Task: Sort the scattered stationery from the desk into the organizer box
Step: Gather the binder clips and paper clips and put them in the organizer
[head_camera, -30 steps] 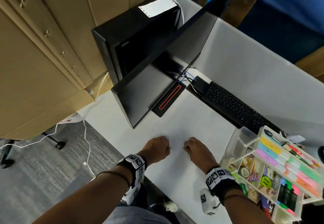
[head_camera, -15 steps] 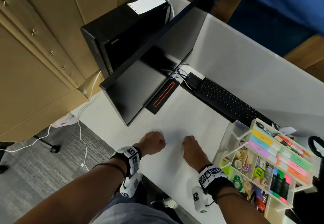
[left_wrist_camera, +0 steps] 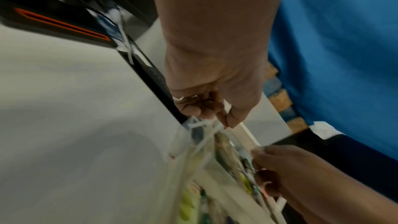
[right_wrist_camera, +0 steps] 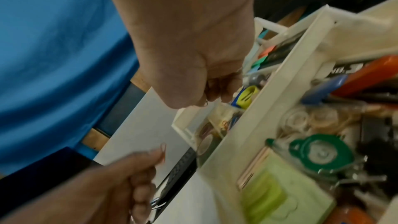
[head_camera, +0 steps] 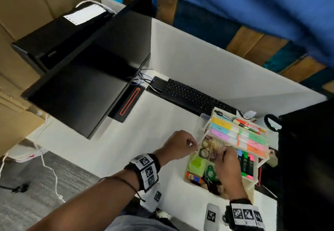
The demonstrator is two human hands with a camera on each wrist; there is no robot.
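Observation:
The white two-tier organizer box (head_camera: 209,124) stands at the desk's right, full of sticky notes, highlighters (head_camera: 245,164), tape rolls and clips. My left hand (head_camera: 192,145) is at the box's left wall and pinches a small paper clip (right_wrist_camera: 163,146) between thumb and fingertip. Over the lower tier, my right hand (head_camera: 221,154) hovers with curled fingers, and a thin wire clip (right_wrist_camera: 206,103) shows at their tips. In the right wrist view the box's divider wall (right_wrist_camera: 269,108) runs just beside the right hand (right_wrist_camera: 215,98). Both wrist views are blurred.
A black monitor (head_camera: 86,86) and its base (head_camera: 130,102) stand at the left, with a black keyboard (head_camera: 195,99) behind the box. A computer tower (head_camera: 54,37) sits far left. A dark bulky object (head_camera: 307,158) borders the box on the right. A white partition (head_camera: 207,64) closes the back.
Both hands have moved right from the bare desk in front of the monitor to the organizer box. The head view has swung right with them.

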